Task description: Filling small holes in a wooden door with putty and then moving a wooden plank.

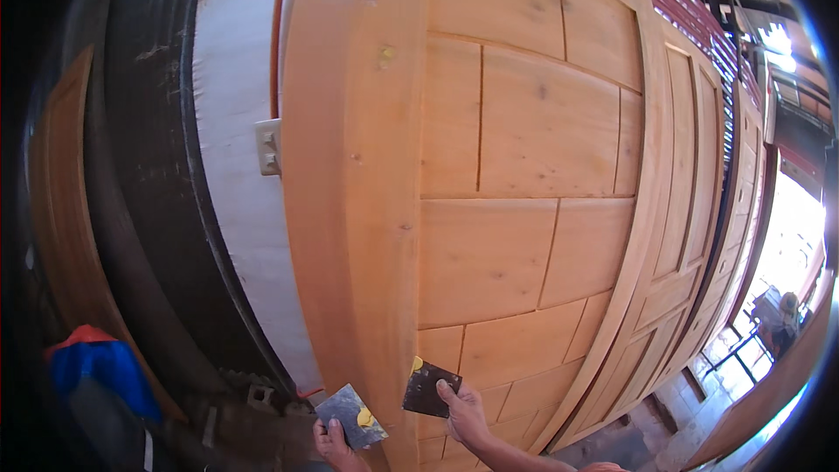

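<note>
My left hand grips a flat grey metal plate by its lower edge, and a lump of yellow putty sits on it. In my right hand is a dark square putty scraper, thumb on its face, with a yellow smear at its upper left corner. Both are held low in front of a large wooden door with grooved, brick-like panels. The scraper and the plate are apart. High on the door's left stile shows a yellow patch, with several dark knots around it.
Left of the door, a white wall panel carries a switch plate. Dark corrugated sheeting and another wooden panel stand farther left, above a blue and red bundle. More panelled doors line the right side. A person is far off.
</note>
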`<state>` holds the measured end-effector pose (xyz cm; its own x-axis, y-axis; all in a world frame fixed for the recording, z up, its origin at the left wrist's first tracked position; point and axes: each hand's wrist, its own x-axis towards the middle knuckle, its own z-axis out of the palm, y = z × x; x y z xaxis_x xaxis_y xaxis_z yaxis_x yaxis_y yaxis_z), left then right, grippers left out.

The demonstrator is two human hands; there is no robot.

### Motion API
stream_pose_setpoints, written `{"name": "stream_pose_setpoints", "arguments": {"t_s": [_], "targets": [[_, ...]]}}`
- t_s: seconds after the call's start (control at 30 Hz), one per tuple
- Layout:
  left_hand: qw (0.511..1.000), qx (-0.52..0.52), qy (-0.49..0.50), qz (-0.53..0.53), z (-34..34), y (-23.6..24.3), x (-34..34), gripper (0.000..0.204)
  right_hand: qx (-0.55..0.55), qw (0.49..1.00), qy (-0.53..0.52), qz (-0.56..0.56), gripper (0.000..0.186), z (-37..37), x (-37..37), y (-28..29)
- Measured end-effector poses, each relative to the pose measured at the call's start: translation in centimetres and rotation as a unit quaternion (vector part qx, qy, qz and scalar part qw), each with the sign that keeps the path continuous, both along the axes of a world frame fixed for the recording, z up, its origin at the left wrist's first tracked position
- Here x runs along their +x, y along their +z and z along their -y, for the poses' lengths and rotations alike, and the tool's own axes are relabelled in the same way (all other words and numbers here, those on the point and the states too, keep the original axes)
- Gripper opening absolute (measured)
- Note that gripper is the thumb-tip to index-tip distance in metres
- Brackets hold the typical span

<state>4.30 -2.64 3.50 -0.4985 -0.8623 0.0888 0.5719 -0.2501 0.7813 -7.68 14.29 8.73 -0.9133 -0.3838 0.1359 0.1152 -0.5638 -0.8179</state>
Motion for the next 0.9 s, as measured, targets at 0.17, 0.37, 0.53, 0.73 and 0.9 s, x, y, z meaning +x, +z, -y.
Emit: {"name": "stream_pose_setpoints", "arguments": {"t_s": [0.17, 0.37, 0.53, 0.73, 0.9], "targets": [[1.000, 0.002, 0.030, -0.001, 0.0, 0.1, 0.5, 0.019, -0.006, 1.000, -0.015, -0.003, 0.031, 0.4, 0.4, 0.5], [1.000, -0.007, 0.030, 0.006, 0.8, -0.7, 1.3, 0.020, 0.017, 0.999, -0.038, -0.015, 0.031, 0.7, -0.5, 0.7], [0.999, 0.014, 0.036, 0.023, 2.4, -1.8, 1.8, 0.023, 0.139, 0.976, -0.117, -0.120, 0.036, -0.6, -4.9, 6.3], [0.995, 0.017, 0.088, 0.038, 5.2, -6.2, 3.1, 0.027, 0.230, 0.800, -0.376, -0.407, 0.036, 1.7, -5.7, 28.7], [0.991, 0.069, 0.079, 0.080, 4.6, -2.1, 4.4, 0.027, 0.134, 0.631, -0.431, -0.631, 0.027, 6.7, -10.9, 44.7]]}}
